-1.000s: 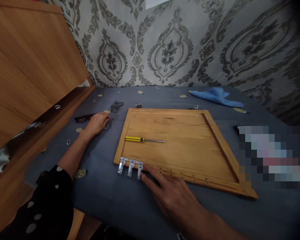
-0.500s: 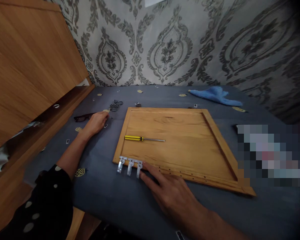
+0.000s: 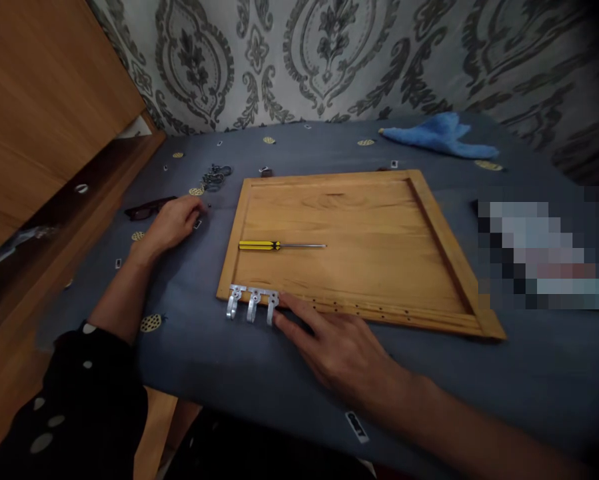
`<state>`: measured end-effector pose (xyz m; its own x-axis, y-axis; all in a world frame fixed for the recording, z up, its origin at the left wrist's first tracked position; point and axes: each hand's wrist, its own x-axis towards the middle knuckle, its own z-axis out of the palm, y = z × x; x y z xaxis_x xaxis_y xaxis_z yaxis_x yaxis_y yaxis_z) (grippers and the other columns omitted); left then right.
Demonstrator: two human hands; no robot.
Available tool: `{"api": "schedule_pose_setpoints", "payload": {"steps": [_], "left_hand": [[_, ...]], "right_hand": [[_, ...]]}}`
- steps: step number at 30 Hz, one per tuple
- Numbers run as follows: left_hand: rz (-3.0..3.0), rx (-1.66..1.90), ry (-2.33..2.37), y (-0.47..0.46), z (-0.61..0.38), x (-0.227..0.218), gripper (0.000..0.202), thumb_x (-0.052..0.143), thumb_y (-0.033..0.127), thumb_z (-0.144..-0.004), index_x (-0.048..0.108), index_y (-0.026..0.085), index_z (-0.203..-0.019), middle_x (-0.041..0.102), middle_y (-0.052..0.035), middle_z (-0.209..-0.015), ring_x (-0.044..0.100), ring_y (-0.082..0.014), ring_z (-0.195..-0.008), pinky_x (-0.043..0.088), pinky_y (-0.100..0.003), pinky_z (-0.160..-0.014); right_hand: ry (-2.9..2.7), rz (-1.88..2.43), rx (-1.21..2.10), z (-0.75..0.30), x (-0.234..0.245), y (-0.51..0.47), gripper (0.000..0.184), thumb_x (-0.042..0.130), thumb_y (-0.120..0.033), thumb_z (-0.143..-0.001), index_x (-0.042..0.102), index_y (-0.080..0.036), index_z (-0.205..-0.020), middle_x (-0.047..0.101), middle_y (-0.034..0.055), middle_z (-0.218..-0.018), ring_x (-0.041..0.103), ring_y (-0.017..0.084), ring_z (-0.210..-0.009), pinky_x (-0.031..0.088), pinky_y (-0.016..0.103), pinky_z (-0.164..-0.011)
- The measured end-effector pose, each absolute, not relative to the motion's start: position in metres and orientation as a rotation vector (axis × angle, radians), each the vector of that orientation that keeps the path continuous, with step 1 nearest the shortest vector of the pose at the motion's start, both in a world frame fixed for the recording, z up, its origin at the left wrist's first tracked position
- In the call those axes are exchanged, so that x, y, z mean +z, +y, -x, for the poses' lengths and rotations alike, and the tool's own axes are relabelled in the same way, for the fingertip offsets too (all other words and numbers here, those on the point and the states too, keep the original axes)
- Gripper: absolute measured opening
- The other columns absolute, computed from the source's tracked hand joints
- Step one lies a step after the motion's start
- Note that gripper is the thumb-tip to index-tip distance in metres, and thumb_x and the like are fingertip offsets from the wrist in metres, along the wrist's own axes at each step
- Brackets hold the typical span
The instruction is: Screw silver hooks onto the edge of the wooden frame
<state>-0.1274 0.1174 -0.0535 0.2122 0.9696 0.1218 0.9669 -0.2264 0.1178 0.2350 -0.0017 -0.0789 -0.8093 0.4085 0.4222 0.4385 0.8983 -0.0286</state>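
Observation:
My right hand (image 3: pixel 336 347) has its fingertips against the rightmost metal hook (image 3: pixel 273 308), index finger at its top and thumb at its side. The left metal hook (image 3: pixel 232 303) and the middle metal hook (image 3: pixel 253 305) sit beside it along the near edge of a wooden panel (image 3: pixel 359 220). A row of small dark holes runs along that edge. On the panel lies a screwdriver (image 3: pixel 259 246) with a yellow and black handle. My left hand (image 3: pixel 172 223) rests on the cloth left of the panel with its fingers curled together; what is in them, if anything, is hidden.
Dark-framed glasses (image 3: pixel 146 209) lie beside my left hand. Beyond it is a small pile of dark metal hooks (image 3: pixel 216 177). A blue cloth (image 3: pixel 439 137) lies at the back right. A blurred-out object (image 3: pixel 544 247) is at the right, a wooden cabinet (image 3: pixel 54 100) at the left.
The view has tilted down, so everything sits higher in the picture. My left hand's fingers have shifted slightly on the cloth. My right hand stays at the hook.

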Motion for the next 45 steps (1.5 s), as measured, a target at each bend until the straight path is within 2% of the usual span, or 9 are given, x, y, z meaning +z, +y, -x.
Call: {"api": "schedule_pose_setpoints", "payload": {"steps": [12,18,21,25,30,37,42,45], "left_hand": [[-2.309,0.214,1.895,0.113,0.113,-0.042,0.033,0.059,0.040,-0.094,0.060,0.013,-0.114,0.065,-0.0083,-0.110,0.065,-0.0190,-0.096,0.058,-0.040,-0.085],[-2.248,0.243,1.934,0.112,0.110,-0.040,0.031,0.060,0.040,-0.093,0.062,0.013,-0.108,0.066,-0.0064,-0.102,0.065,-0.0176,-0.091,0.058,-0.037,-0.082],[-2.251,0.284,1.924,0.111,0.107,-0.040,0.030,0.060,0.041,-0.093,0.063,0.012,-0.102,0.066,-0.0048,-0.095,0.064,-0.0160,-0.085,0.058,-0.035,-0.079],[-2.243,0.358,1.917,0.108,0.103,-0.036,0.029,0.060,0.041,-0.093,0.063,0.013,-0.093,0.062,-0.0014,-0.082,0.059,-0.0133,-0.074,0.054,-0.032,-0.075],[-2.211,0.495,1.854,0.104,0.095,-0.028,0.020,0.055,0.034,-0.091,0.062,0.015,-0.090,0.060,0.0016,-0.072,0.052,-0.0110,-0.066,0.040,-0.025,-0.067],[-2.107,0.535,1.572,0.093,0.063,-0.022,0.028,0.057,0.044,-0.084,0.063,0.016,-0.087,0.063,-0.0015,-0.075,0.055,-0.0132,-0.069,0.041,-0.025,-0.064],[-2.059,0.485,1.416,0.082,0.042,-0.017,0.029,0.060,0.045,-0.082,0.066,0.017,-0.087,0.061,-0.0009,-0.073,0.051,-0.0121,-0.065,0.039,-0.023,-0.058],[-2.043,0.481,1.351,0.075,0.033,-0.013,0.026,0.063,0.043,-0.082,0.067,0.017,-0.085,0.063,-0.0011,-0.075,0.054,-0.0125,-0.068,0.042,-0.023,-0.060]], "right_hand": [[-2.675,0.617,-0.087,-0.236,-0.076,-0.003,0.045,0.041,0.003,-0.087,0.063,-0.010,-0.123,0.065,0.0186,-0.130,0.065,0.016,-0.068,0.054,0.032,-0.056],[-2.669,0.620,-0.117,-0.238,-0.079,-0.004,0.048,0.040,0.001,-0.087,0.061,-0.010,-0.128,0.062,0.0183,-0.135,0.067,0.018,-0.074,0.055,0.033,-0.058],[-2.658,0.617,-0.141,-0.237,-0.078,-0.003,0.046,0.039,0.001,-0.088,0.062,-0.011,-0.125,0.064,0.0180,-0.133,0.066,0.017,-0.070,0.055,0.032,-0.057],[-2.666,0.630,-0.141,-0.236,-0.075,-0.002,0.039,0.040,-0.001,-0.091,0.066,-0.012,-0.117,0.067,0.0167,-0.127,0.063,0.014,-0.063,0.053,0.030,-0.055],[-2.683,0.645,-0.114,-0.236,-0.075,-0.002,0.039,0.037,-0.002,-0.093,0.065,-0.013,-0.117,0.065,0.0170,-0.128,0.061,0.014,-0.060,0.051,0.032,-0.053],[-2.717,0.656,-0.060,-0.237,-0.075,-0.002,0.043,0.037,-0.001,-0.092,0.063,-0.011,-0.124,0.060,0.0190,-0.136,0.063,0.016,-0.067,0.053,0.034,-0.058],[-2.704,0.679,-0.092,-0.236,-0.072,-0.002,0.040,0.038,-0.002,-0.092,0.067,-0.013,-0.116,0.066,0.0161,-0.127,0.063,0.015,-0.062,0.051,0.032,-0.055],[-2.691,0.664,-0.090,-0.236,-0.073,-0.002,0.037,0.037,-0.003,-0.093,0.066,-0.013,-0.114,0.066,0.0168,-0.125,0.063,0.015,-0.062,0.050,0.032,-0.053]]}}
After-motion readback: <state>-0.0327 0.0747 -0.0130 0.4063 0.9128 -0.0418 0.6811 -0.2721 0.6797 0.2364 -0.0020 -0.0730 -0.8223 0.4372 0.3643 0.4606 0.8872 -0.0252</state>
